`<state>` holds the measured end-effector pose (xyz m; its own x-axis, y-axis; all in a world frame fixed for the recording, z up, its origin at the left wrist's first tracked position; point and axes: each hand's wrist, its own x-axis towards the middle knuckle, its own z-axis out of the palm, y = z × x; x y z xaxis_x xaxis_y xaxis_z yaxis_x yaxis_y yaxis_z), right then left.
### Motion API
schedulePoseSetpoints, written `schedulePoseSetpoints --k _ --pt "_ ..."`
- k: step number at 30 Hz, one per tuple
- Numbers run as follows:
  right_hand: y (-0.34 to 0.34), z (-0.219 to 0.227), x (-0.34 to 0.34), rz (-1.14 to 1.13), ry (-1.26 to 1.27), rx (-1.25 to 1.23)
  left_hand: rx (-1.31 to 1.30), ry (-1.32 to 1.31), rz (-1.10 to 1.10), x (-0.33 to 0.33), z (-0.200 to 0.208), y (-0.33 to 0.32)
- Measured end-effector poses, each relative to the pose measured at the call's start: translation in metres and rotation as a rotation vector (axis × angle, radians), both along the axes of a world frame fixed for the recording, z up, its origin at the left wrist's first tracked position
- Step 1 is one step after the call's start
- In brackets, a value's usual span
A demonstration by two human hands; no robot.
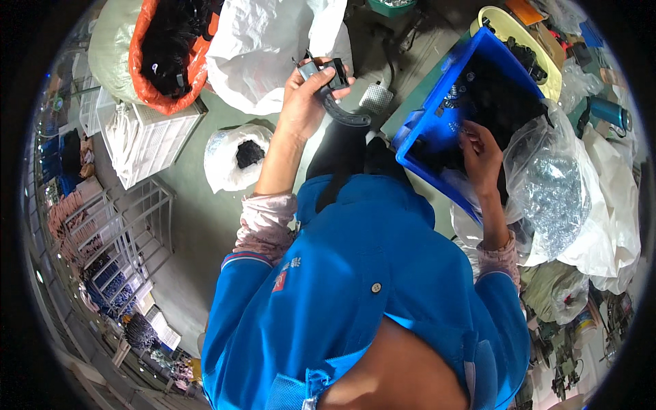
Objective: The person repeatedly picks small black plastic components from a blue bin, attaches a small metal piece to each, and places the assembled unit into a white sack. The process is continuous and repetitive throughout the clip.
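Note:
My left hand (305, 97) is closed round a dark plastic part with a curved, glossy arm (348, 118) and a squarish black end. The thumb presses on top of it, above my legs. On the right, my right hand (482, 156) is over a blue plastic bin (422, 109), its fingers curled together. Whatever is between those fingertips is too small or hidden to make out. Dark pieces (509, 92) fill much of the bin, and small shiny bits lie near its left wall.
A large white sack (256, 55) stands ahead, beside an orange-lined bag (137, 68) of black pieces. A small white bag (222, 160) sits on the floor. Clear plastic bags (553, 198) lie against the bin's right side; a yellow tub (550, 85) is behind it. Metal racks (147, 219) stand left.

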<state>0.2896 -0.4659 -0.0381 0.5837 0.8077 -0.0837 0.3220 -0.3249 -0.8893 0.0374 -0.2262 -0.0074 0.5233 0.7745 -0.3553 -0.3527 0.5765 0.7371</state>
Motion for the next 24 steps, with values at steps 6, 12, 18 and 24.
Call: schedulePoseSetpoints --k 6,12,18,24 --pt "0.002 0.012 -0.006 -0.037 0.05 0.062 -0.011 -0.014 0.005 -0.006 -0.002 0.004" --pt "0.023 0.011 -0.01 -0.024 0.203 0.161 0.015 0.021 0.01 -0.018 0.007 0.005" --pt "0.022 0.017 -0.009 0.051 0.178 0.126 -0.01 0.038 0.069 -0.033 -0.008 -0.009" --pt "0.004 0.018 0.0 0.027 0.073 0.072 -0.071 0.071 0.074 -0.032 -0.019 -0.034"
